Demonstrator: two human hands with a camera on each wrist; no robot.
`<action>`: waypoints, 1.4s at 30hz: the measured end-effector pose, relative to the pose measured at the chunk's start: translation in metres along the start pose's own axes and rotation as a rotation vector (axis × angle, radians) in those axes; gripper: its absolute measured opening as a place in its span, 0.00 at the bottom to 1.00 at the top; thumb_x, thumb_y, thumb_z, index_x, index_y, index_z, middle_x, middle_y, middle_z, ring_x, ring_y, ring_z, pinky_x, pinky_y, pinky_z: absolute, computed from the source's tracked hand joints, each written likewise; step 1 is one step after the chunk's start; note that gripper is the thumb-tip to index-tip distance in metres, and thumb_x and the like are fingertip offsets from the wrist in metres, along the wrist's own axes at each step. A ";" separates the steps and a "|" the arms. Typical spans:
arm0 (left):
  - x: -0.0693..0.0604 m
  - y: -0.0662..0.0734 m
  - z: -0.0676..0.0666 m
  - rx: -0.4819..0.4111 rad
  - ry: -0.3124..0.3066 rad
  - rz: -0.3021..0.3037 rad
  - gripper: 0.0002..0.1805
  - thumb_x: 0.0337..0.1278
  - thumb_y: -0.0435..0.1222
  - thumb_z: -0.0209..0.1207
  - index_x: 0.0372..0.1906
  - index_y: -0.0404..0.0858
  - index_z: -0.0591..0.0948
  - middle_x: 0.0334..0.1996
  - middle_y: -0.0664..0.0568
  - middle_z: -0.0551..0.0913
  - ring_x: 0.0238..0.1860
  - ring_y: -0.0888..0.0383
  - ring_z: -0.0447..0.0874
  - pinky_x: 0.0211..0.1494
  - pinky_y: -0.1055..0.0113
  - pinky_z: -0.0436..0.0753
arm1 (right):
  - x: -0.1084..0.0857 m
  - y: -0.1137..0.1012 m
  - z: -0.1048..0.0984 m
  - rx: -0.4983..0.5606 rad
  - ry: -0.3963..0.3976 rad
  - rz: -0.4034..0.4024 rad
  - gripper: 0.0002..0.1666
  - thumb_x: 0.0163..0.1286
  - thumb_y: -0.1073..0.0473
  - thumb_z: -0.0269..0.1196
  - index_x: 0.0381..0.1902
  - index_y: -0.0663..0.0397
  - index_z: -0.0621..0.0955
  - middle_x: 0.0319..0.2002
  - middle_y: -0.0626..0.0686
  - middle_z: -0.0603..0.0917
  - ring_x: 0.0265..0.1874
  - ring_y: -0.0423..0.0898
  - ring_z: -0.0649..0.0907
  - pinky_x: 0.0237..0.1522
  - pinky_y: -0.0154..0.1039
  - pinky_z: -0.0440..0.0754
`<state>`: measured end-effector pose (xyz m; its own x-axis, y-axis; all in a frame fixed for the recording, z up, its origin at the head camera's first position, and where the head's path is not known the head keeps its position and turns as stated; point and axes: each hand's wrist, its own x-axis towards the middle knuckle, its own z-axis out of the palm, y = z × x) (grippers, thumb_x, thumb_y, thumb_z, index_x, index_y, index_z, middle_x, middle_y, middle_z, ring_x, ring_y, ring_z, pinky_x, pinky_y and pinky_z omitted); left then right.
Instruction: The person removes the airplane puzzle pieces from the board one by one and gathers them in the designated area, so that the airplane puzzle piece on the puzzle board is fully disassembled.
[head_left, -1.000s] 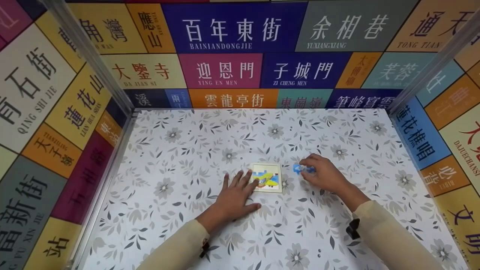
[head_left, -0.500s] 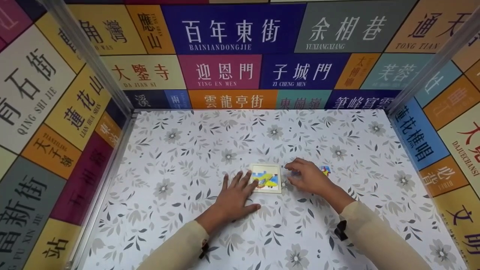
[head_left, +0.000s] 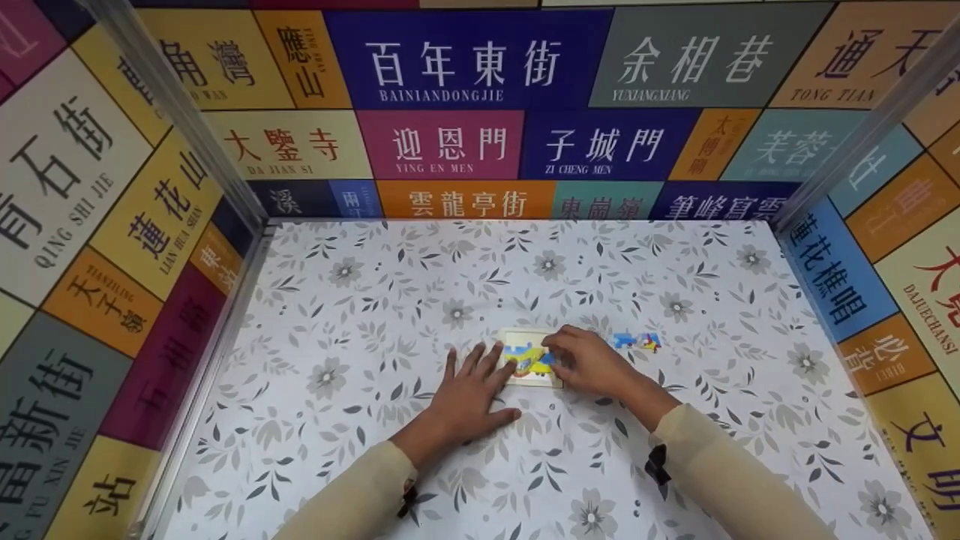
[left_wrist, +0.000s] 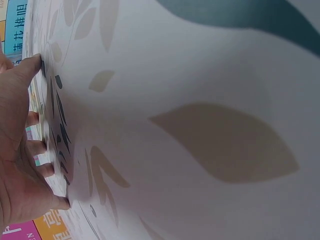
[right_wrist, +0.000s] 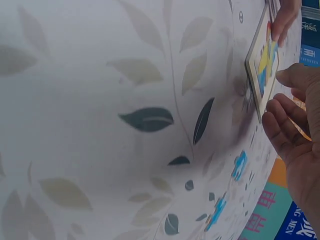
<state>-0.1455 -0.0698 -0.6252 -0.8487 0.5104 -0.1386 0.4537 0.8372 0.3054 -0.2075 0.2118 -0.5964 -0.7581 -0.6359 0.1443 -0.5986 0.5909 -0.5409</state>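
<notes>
Tabletop (head_left: 315,300), floral; lettered walls (head_left: 457,56) at twelve. Step, I judge: fitting a piece; next move calls for careful lining-up, then a press. Puzzle (head_left: 530,357), part-filled: nine o'clock from my right hand (head_left: 592,366). Right hand: fingers bent at the puzzle's edge; whether pinching anything, I cannot tell. Left hand (head_left: 466,397): spread, fingertip on the puzzle's eight-o'clock side. Loose pieces (head_left: 624,340): two, at the right hand's two o'clock.

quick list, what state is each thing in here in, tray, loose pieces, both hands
square pale wooden puzzle tray, partly filled, far side bare
small blue jigsaw piece, loose outside the tray
blue-yellow-red jigsaw piece, also loose outside the tray
bare left hand, fingers spread, fingertips on the tray
bare right hand, fingers bent at the tray's right edge, any grip unclear
</notes>
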 end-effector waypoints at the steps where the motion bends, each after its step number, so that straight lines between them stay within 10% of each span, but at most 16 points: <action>1: 0.000 0.000 0.000 0.001 0.000 0.000 0.48 0.77 0.71 0.51 0.91 0.55 0.59 0.93 0.49 0.49 0.92 0.41 0.46 0.87 0.25 0.48 | 0.001 -0.001 0.002 0.008 -0.006 -0.004 0.19 0.74 0.66 0.73 0.60 0.60 0.87 0.46 0.59 0.87 0.39 0.54 0.87 0.44 0.51 0.87; 42: -0.001 0.000 -0.004 -0.030 -0.011 0.006 0.43 0.76 0.69 0.53 0.88 0.60 0.64 0.93 0.48 0.50 0.92 0.38 0.46 0.87 0.24 0.47 | 0.040 -0.031 0.021 -0.075 -0.140 0.093 0.32 0.68 0.72 0.71 0.70 0.57 0.81 0.54 0.59 0.89 0.54 0.61 0.88 0.61 0.62 0.85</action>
<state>-0.1451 -0.0710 -0.6212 -0.8428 0.5178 -0.1469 0.4504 0.8279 0.3343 -0.2140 0.1575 -0.5917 -0.7707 -0.6368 -0.0234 -0.5492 0.6823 -0.4825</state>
